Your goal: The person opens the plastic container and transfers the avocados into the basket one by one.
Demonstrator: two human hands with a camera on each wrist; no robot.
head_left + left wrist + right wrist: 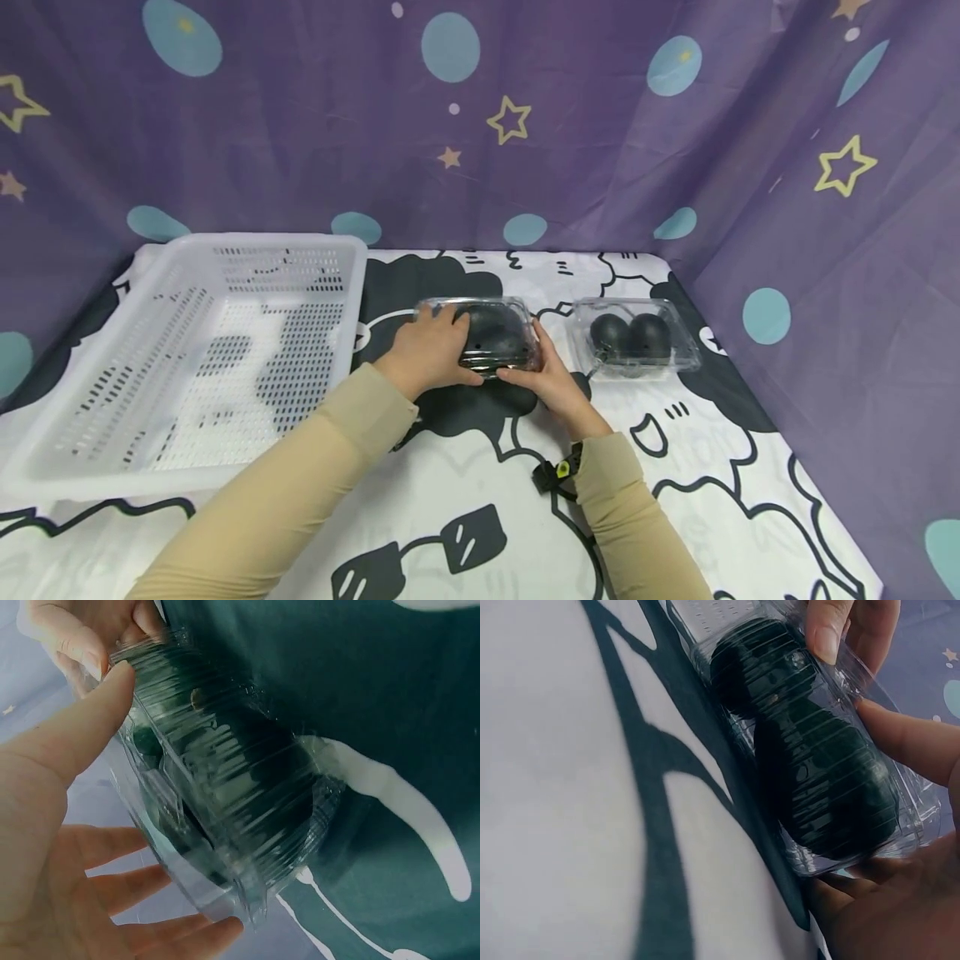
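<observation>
The head view has a clear plastic clamshell box (pixel 491 365) at the middle of the tabletop (pixel 705 467), toward its rear edge, with both hands clamped on it, one at either end. The left hand (pixel 430 348) covers the box's left end from above, thumb along the front; the right hand (pixel 553 385) holds the right end, its thumb at the front corner and its fingers against the side. In the left wrist view, that hand's thumb presses the box's edge while its other fingers spread against the plastic. The right wrist view shows two dark green fruits (pixel 825 784) side by side behind the ribbed wall, probably avocados, though glare and dim light blur their skin.

Just to the right of the held box, and apart from it, a second clear clamshell (pixel 637 367) stands on the tabletop with a pair of dark round fruits (pixel 649 336) inside. To the left is a large white plastic basket (pixel 187 479) with slotted walls and a perforated base. A white cloth (pixel 720 533) printed with black cartoon shapes, sunglasses among them, covers the tabletop. Beige sleeves (pixel 262 500) reach in from the front edge, and a purple curtain (pixel 300 125) with stars and pale blue ovals hangs behind.
</observation>
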